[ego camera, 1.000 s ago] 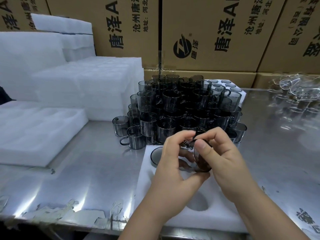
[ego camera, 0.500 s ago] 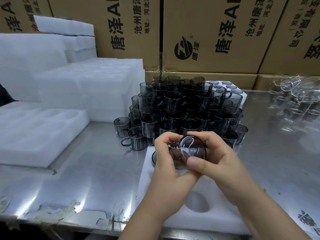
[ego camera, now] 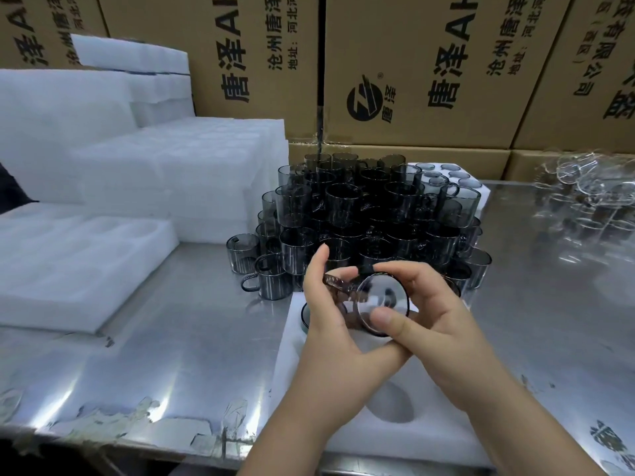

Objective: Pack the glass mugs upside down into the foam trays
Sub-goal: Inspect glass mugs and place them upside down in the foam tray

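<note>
Two hands work at lower centre. Between them is one dark glass mug [ego camera: 382,300], tipped so its round base faces the camera, raised above a white foam tray [ego camera: 429,441]. The left hand [ego camera: 330,328] curls round the handle side with one finger raised. The right hand [ego camera: 439,324] grips the body, thumb pressed on the base rim. The tray shows one mug already seated [ego camera: 304,314] at its upper left corner and one empty hole [ego camera: 391,405]; the arms hide the rest. Directly behind, a tiered heap of mugs [ego camera: 371,214] blocks the middle of the steel table [ego camera: 171,338], probably several dozen. A second tray [ego camera: 482,193] peeks out behind it. Foam stacks [ego camera: 178,173] fill the upper left, clear glassware [ego camera: 584,194] the right, and cardboard boxes [ego camera: 412,70] the top.
</note>
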